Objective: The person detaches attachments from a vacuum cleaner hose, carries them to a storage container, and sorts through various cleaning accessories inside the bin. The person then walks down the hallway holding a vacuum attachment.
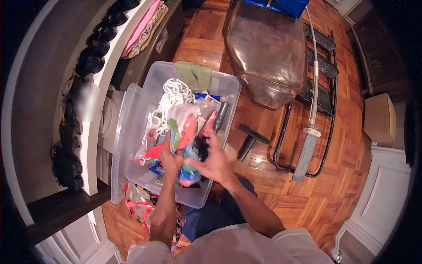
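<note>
A clear plastic bag with red, green and blue contents is gripped by my left hand, its fingers closed around the near side. What the contents are, I cannot make out. My right hand is beside the bag with thumb and fingers spread, slightly blurred. Both hands are over a clear plastic storage bin. Inside it lie a tangled white rope, a dark grey cylinder and other small packets. A red item shows by my left hand. An olive green cloth hangs over the far rim.
The bin's lid leans along its left side. A colourful patterned bag lies near my legs. Shoes line a shelf at left. A brown leather-like seat, a black step ladder and a flat mop are on the right.
</note>
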The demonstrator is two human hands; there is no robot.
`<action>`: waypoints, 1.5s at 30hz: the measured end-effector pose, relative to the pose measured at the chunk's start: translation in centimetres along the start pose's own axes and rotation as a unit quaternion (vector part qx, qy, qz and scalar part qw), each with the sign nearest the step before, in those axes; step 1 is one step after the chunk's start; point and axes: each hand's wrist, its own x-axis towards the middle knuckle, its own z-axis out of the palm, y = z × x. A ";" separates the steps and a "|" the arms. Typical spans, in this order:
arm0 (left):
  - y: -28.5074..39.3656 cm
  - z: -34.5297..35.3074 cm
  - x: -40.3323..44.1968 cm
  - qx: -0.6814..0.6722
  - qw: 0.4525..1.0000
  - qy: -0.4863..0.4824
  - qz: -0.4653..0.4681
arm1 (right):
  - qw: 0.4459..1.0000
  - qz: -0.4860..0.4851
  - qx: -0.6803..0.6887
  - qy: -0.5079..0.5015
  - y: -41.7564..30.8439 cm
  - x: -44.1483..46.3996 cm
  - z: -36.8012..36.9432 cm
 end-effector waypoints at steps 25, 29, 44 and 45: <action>15.2 10.0 -12.0 -0.358 0.859 -0.365 0.015 | 0.969 0.105 0.160 0.156 1.9 -16.8 -27.3; 10.1 14.7 -15.9 -0.263 0.949 -0.171 0.020 | 0.973 0.196 0.006 0.122 6.9 -16.1 -24.2; 4.8 16.0 -17.7 0.085 0.845 -0.437 0.295 | 0.761 0.591 0.265 0.043 14.2 -19.7 -24.8; 4.7 16.5 -17.3 0.079 0.810 -0.522 0.254 | 0.890 0.441 0.086 0.074 13.6 -19.3 -24.9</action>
